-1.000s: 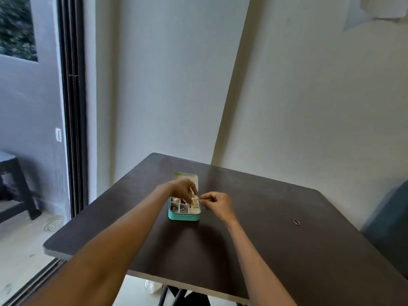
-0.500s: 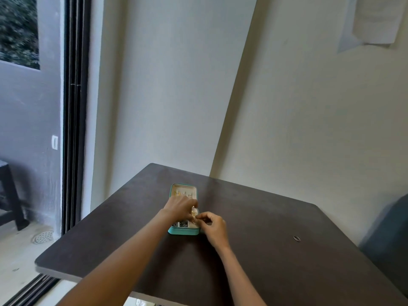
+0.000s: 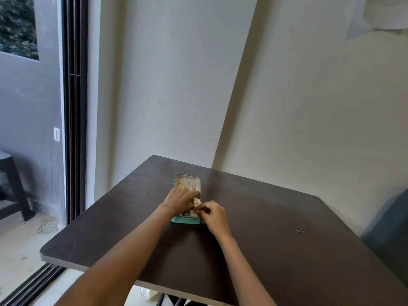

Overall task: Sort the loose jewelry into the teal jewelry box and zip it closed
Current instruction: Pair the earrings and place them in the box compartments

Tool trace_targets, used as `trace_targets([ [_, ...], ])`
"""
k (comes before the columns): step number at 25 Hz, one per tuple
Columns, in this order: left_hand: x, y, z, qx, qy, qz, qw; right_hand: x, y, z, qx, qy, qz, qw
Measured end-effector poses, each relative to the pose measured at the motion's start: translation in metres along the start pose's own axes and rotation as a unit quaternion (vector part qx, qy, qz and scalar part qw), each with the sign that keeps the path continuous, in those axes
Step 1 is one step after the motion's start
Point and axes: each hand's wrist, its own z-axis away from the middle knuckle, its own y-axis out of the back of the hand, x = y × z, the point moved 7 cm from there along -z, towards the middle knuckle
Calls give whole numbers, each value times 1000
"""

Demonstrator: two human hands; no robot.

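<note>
Dark table (image 3: 276, 250), black stool (image 3: 13, 184).

Dark table (image 3: 287, 250) in pale-walled corner; sliding glass door (image 3: 75, 107) left (daylight, floor drain (image 3: 48, 227) outside).

A single wide head view looks forward and down over the table (image 3: 276, 228) from its near edge, facing the far wall corner, the hands (image 3: 198, 206) mid-distance at centre.
</note>
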Motion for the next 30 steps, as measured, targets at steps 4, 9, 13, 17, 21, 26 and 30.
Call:
trace_targets([
  [4,1,3,3,10,13,25,1000,-5,2,4,6,12,28,1000],
  [9,-5,2,-3,-32,21,50,998,-4,2,12,12,7,24,1000],
  [13,-7,3,-10,-71,29,65,995,-1,0,22,23,2,29,999],
  [17,-6,-1,-14,-75,50,82,993,-4,1,23,16,1,49,999],
  [21,-6,0,-16,-75,65,93,991,-4,1,23,12,12,45,999],
  [26,-5,1,-15,-83,63,84,991,-5,3,25,16,7,32,999],
  [30,-1,2,-14,-78,71,67,992,-4,0,25,9,13,54,998],
])
